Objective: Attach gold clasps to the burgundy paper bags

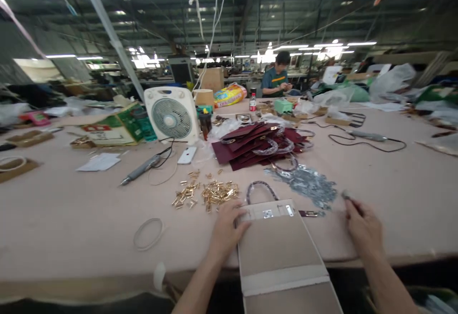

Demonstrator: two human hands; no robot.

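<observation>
An unfinished bag panel (277,242) lies beige lining side up at the table's front edge, its lower part extending over the edge. A dark handle wrapped in clear plastic (263,183) loops out of its top, and bright metal plates (267,214) sit along its upper band. My left hand (229,225) grips the panel's upper left corner, thumb and fingers curved on it. To the right, apart from the panel, my right hand (363,225) is closed in a pinch; a small greyish rounded end (345,193) sticks out, its kind unclear. A maroon strap with gold hardware (310,214) shows beside the panel.
Gold-coloured fittings (218,192) and flat silvery metal pieces (307,185) lie beyond the panel. Behind are stacked maroon bag pieces (250,147), a corded electric screwdriver (141,168), a phone (187,155) and a fan (172,115). Another person (277,78) sits across the table.
</observation>
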